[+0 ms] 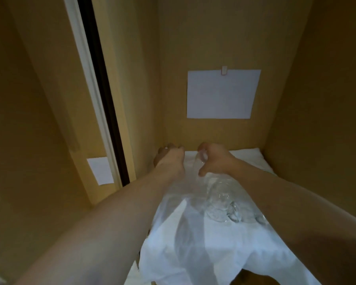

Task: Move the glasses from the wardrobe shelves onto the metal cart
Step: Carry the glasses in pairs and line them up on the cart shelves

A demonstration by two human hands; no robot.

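Wardrobe interior [214,38], tan panels, filling most of the frame; back panel at centre, side panels left and right.

Shelf, lower centre: covered by a white cloth [193,243], rumpled, its near edge hanging over the front at the bottom of the frame.

Glasses [220,202], clear, several, grouped on the cloth right of centre, partly beneath the right forearm; outlines blurred, count not determinable.

Left hand [169,159], centre of frame at the rear left corner of the shelf: fingers curled round a clear glass [165,149], of which only a glint shows.

Right hand [214,159], just beside the left: fingers and thumb curled about a second clear glass [200,159], faintly visible.

White paper sheet [222,93], clipped to the back panel, upper right of centre.

Smaller white sheet [100,170], left of centre, on the outer panel beside a dark vertical gap [103,95] with pale trim.
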